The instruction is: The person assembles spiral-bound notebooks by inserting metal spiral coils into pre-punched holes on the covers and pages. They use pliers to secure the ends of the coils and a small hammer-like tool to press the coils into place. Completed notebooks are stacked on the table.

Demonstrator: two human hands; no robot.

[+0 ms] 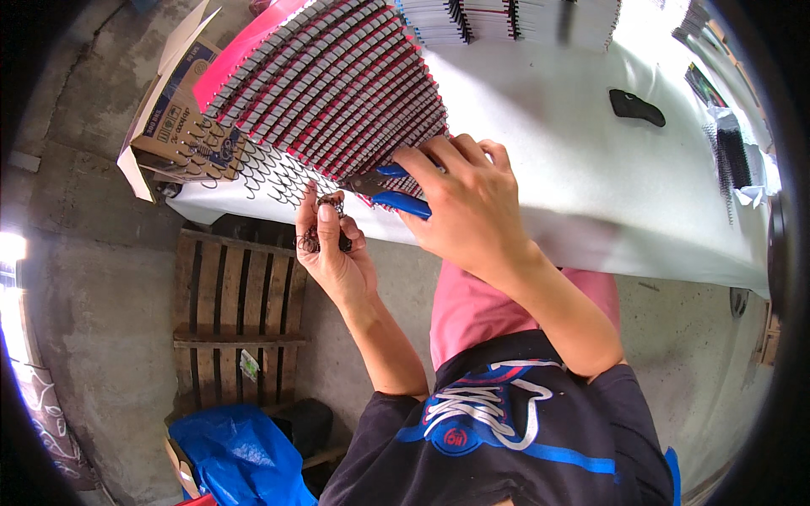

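My right hand point(472, 202) grips a pair of cutting pliers point(402, 203) with blue handles. Their dark jaws point left, at the near edge of a fanned stack of spiral-bound notebooks point(337, 88) with pink covers. Long black coil ends point(270, 173) stick out from the stack's left side. Just below the jaws, my left hand point(337, 268) is closed around a tangle of dark coil wire bits point(344, 242), its fingertips close to the pliers. Whether the jaws touch a coil is too small to tell.
A white-covered table point(540, 160) carries the stack. An open cardboard box point(173, 114) stands at the left, more bound notebooks point(485, 24) at the back. A black object point(637, 108) and black coils point(732, 156) lie right. Below are a wooden pallet point(228, 291) and blue plastic bag point(240, 451).
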